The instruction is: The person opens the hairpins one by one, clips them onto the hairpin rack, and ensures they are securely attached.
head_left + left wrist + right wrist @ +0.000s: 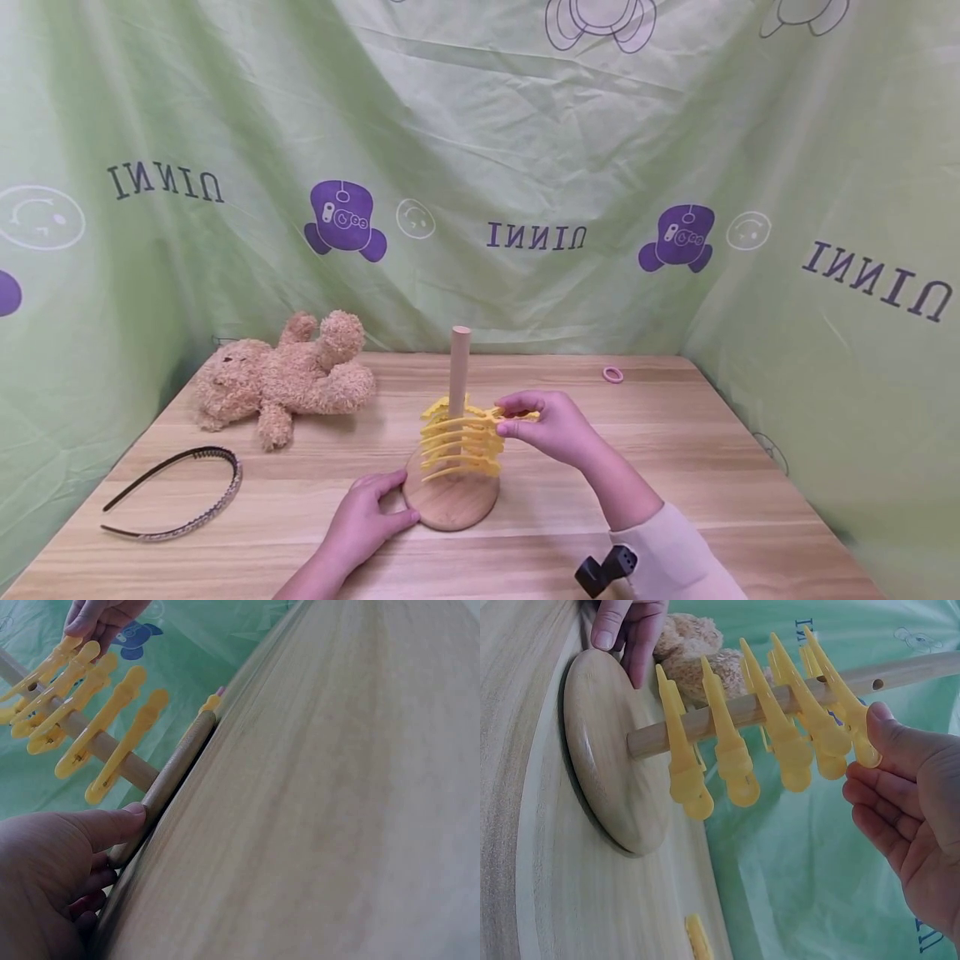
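Observation:
A wooden stand with a round base (452,506) and an upright rod (460,367) is on the table. Several yellow plastic clips (731,757) are attached along the rod, one above another, their ends sticking out to both sides. My left hand (367,517) holds the base's near left edge, thumb on its rim (124,825). With thumb and fingers, my right hand (555,429) pinches the end of the topmost clip (840,694), which lies against the rod. Small holes show in the rod above it in the right wrist view.
A plush bear (292,375) lies on its back at the far left. In front of it is a dark beaded headband (225,492). A pink ring (612,375) lies at the back right. Another yellow piece (697,937) rests on the table. Green printed cloth (480,167) hangs behind.

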`<action>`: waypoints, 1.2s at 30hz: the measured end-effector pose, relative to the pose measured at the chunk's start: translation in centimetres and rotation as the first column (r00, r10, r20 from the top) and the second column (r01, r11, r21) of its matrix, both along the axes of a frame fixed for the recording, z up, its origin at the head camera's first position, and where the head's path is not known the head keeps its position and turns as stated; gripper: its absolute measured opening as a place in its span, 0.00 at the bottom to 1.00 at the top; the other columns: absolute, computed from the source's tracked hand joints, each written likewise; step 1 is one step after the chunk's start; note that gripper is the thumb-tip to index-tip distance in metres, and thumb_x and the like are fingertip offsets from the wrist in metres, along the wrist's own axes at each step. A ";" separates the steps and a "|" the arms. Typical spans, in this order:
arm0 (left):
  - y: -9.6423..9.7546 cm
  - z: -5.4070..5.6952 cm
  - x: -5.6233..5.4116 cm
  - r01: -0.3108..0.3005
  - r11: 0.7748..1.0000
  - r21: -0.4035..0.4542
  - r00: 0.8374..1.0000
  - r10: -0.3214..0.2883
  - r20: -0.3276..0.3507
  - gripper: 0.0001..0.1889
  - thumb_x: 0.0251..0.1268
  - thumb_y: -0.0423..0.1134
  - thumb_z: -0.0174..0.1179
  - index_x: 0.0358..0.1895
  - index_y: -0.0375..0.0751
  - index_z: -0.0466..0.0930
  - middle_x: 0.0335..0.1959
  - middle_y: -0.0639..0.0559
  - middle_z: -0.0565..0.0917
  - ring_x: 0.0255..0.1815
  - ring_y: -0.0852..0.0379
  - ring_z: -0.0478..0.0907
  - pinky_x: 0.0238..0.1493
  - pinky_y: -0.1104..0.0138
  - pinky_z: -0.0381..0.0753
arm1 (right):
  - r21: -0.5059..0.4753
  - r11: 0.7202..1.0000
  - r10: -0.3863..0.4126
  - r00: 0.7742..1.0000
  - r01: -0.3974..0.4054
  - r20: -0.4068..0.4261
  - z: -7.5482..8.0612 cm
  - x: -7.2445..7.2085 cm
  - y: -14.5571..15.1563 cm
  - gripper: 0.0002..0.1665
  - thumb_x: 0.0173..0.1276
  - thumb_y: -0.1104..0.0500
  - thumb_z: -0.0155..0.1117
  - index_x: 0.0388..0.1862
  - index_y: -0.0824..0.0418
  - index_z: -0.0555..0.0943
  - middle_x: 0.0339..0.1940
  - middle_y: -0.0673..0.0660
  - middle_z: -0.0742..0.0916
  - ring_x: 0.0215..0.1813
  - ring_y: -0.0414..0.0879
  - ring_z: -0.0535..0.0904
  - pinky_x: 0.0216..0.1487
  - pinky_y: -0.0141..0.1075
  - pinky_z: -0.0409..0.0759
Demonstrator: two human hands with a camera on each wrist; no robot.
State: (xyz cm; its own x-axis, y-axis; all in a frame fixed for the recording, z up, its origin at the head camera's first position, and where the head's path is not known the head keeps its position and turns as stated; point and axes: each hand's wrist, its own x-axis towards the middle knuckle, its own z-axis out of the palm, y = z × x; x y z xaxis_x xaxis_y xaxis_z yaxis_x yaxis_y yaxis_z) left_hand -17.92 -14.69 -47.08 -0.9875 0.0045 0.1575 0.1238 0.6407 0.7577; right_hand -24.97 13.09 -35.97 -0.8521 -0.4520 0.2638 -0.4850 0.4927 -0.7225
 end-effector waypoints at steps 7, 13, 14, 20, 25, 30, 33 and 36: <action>0.0 0.1 0.0 0.005 1.000 -0.004 1.000 -0.005 0.003 0.33 0.44 0.44 0.77 0.56 0.33 0.81 0.54 0.43 0.84 0.59 0.44 0.76 0.64 0.48 0.72 | 0.032 0.999 0.022 0.999 -0.021 -0.032 0.1 0.2 0.1 0.22 0.61 0.54 0.72 0.51 0.65 0.84 0.44 0.60 0.89 0.50 0.54 0.85 0.50 0.35 0.84; -0.1 0.2 0.0 0.007 1.000 -0.002 1.000 -0.007 0.015 0.33 0.44 0.44 0.77 0.56 0.33 0.81 0.54 0.42 0.84 0.60 0.42 0.76 0.65 0.47 0.72 | 0.046 0.998 0.038 0.999 -0.036 -0.032 0.2 0.2 0.6 0.29 0.62 0.52 0.72 0.60 0.64 0.80 0.50 0.60 0.88 0.54 0.53 0.84 0.57 0.43 0.82; -0.1 0.2 0.0 0.007 1.000 -0.003 1.000 -0.007 0.015 0.33 0.44 0.44 0.77 0.56 0.33 0.81 0.54 0.42 0.84 0.60 0.42 0.76 0.65 0.47 0.72 | 0.041 0.999 0.036 0.999 -0.035 -0.023 0.2 0.1 0.8 0.31 0.62 0.52 0.72 0.61 0.64 0.79 0.51 0.60 0.88 0.54 0.54 0.83 0.58 0.44 0.81; -0.1 0.0 0.0 0.004 1.000 -0.009 1.000 -0.004 0.008 0.33 0.44 0.44 0.77 0.56 0.34 0.81 0.54 0.43 0.84 0.60 0.43 0.76 0.64 0.48 0.72 | 0.001 0.999 -0.055 0.998 0.055 0.007 0.1 -0.8 2.6 0.31 0.67 0.52 0.67 0.65 0.63 0.75 0.56 0.61 0.86 0.59 0.57 0.81 0.60 0.51 0.80; -0.1 0.0 0.0 0.003 1.000 -0.007 1.000 -0.003 0.004 0.32 0.44 0.44 0.77 0.56 0.34 0.81 0.53 0.44 0.84 0.59 0.44 0.76 0.64 0.48 0.72 | -0.008 0.989 -0.145 0.989 0.145 0.026 -0.9 -2.4 4.6 0.30 0.67 0.53 0.67 0.65 0.63 0.75 0.60 0.63 0.83 0.62 0.59 0.78 0.64 0.55 0.76; -0.2 0.0 0.0 0.002 1.000 -0.007 1.000 -0.002 0.002 0.32 0.44 0.44 0.77 0.56 0.34 0.81 0.54 0.44 0.84 0.59 0.44 0.76 0.64 0.48 0.72 | 0.036 0.980 -0.198 0.979 0.197 0.044 -2.7 -3.9 6.3 0.32 0.67 0.53 0.67 0.66 0.65 0.74 0.63 0.67 0.80 0.64 0.62 0.75 0.65 0.55 0.74; -0.1 -0.1 0.0 0.003 1.000 -0.003 1.000 -0.003 0.005 0.32 0.44 0.44 0.77 0.56 0.34 0.81 0.54 0.44 0.84 0.59 0.44 0.76 0.64 0.48 0.72 | 0.083 0.972 -0.224 0.972 0.218 0.069 -3.8 -4.7 7.2 0.33 0.67 0.53 0.66 0.67 0.67 0.72 0.65 0.68 0.78 0.66 0.64 0.73 0.67 0.56 0.73; 0.0 -0.2 -0.1 0.000 1.000 0.001 1.000 0.000 0.012 0.32 0.44 0.43 0.77 0.56 0.34 0.81 0.54 0.44 0.84 0.60 0.45 0.76 0.65 0.48 0.72 | 0.130 0.960 -0.262 0.959 0.248 0.108 -5.0 -5.6 7.8 0.33 0.67 0.54 0.66 0.68 0.66 0.71 0.66 0.68 0.77 0.67 0.65 0.71 0.68 0.58 0.71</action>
State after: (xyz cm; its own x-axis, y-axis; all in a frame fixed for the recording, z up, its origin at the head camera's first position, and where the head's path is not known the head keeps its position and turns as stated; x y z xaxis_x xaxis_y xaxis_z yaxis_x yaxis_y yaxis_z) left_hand -18.06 -14.68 -47.24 -0.9893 0.0044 0.1457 0.1148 0.6396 0.7601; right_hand -30.59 20.92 -40.97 -0.9656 -0.2360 0.1093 -0.2433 0.6707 -0.7007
